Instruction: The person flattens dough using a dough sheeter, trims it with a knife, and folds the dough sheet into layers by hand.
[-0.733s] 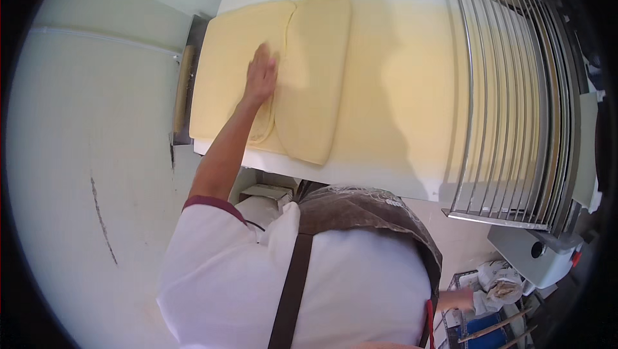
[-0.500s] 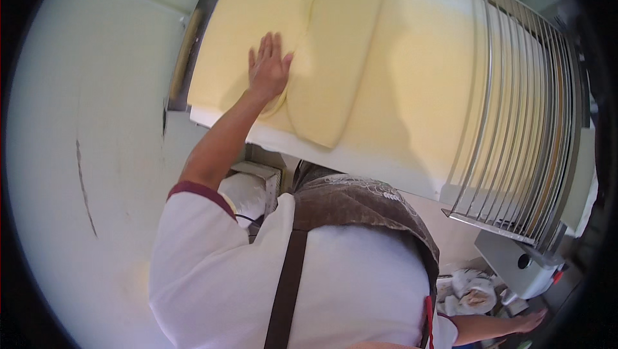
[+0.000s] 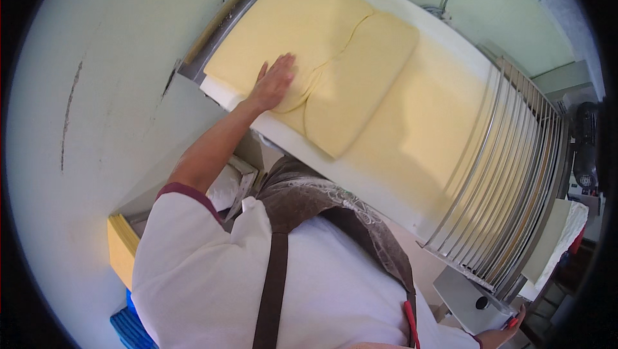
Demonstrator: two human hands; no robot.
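A thick, pale yellow dough sheet [image 3: 360, 85] lies on a white belt [image 3: 235, 97], one part overlapping another along a wavy seam, with small wrinkles near the closest edge. My left hand [image 3: 273, 83] rests palm down on the dough, left of the seam, with its fingers stretched out. At the lower right, my right hand [image 3: 505, 335] is beside a red knob [image 3: 512, 322] at the corner of a grey machine housing [image 3: 467, 294]. One finger points up past the knob; the others are partly hidden. Whether it touches the knob I cannot tell.
A curved metal bar guard [image 3: 496, 188] spans the belt's right end. A metal tray with a rolling-pin-like rod [image 3: 215, 21] adjoins the left end. Pale walls [image 3: 116, 124] stand at the left and back. Yellow and blue items [image 3: 132, 323] are at lower left.
The view has turned, so the belt now slants down to the right. My left hand has slid toward the dough's near edge, wrinkling it. My right hand has come to the red knob.
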